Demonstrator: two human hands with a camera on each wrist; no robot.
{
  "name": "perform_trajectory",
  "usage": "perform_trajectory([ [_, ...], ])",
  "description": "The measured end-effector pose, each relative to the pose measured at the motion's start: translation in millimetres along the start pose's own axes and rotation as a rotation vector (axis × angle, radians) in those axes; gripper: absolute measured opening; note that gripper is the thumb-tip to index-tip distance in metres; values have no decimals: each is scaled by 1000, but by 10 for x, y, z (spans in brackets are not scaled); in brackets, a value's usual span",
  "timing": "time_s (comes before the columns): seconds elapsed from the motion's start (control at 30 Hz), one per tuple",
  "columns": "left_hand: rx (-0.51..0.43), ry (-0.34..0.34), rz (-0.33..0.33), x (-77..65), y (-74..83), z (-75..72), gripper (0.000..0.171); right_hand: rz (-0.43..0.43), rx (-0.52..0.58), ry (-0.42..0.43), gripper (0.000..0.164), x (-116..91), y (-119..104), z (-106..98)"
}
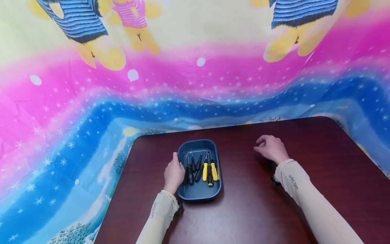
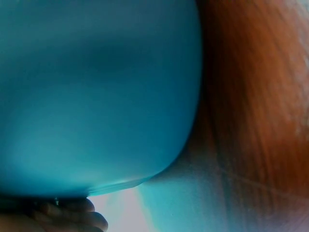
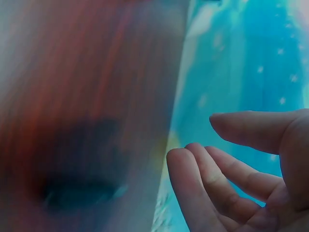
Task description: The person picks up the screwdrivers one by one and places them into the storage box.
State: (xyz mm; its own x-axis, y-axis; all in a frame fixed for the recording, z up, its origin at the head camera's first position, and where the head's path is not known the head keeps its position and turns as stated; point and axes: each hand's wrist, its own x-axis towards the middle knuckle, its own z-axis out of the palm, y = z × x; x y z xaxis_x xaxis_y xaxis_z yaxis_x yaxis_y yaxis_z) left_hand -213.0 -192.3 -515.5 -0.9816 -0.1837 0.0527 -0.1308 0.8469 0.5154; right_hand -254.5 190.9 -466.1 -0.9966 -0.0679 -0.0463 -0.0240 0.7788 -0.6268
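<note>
A dark blue rectangular tray (image 1: 198,194) stands on the table with several screwdrivers in it. Some have plain black handles (image 1: 190,178), others yellow and black ones (image 1: 214,169). My left hand (image 1: 174,174) grips the tray's left side; in the left wrist view the tray's smooth outer wall (image 2: 106,106) fills much of the picture, and curled fingers (image 2: 79,217) show at its edge. Off to the right, my right hand (image 1: 272,149) is over the table, apart from the tray. Its fingers (image 3: 186,183) are loosely bent with nothing between them and the thumb.
The brown wooden table (image 1: 243,210) has rounded far corners. Behind it hangs a colourful printed cloth (image 1: 213,78) that reaches down around the table's far and left edges. Both forearms wear pale sleeves (image 1: 307,193).
</note>
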Motion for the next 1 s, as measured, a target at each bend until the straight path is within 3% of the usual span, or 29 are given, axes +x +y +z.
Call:
perform_trajectory([
  [0.2,7,0,7,-3,-12,1,52,35,-112,4,41,-184,339,-56],
  [0.4,-3,3,12,-22,-24,7,50,66,-176,-34,50,-312,528,-26],
  [0.53,-9,10,23,-33,-20,-2,50,59,-175,-56,50,-345,568,31],
  [1.0,-5,21,21,-23,-31,19,48,42,-154,-56,25,-326,526,122],
])
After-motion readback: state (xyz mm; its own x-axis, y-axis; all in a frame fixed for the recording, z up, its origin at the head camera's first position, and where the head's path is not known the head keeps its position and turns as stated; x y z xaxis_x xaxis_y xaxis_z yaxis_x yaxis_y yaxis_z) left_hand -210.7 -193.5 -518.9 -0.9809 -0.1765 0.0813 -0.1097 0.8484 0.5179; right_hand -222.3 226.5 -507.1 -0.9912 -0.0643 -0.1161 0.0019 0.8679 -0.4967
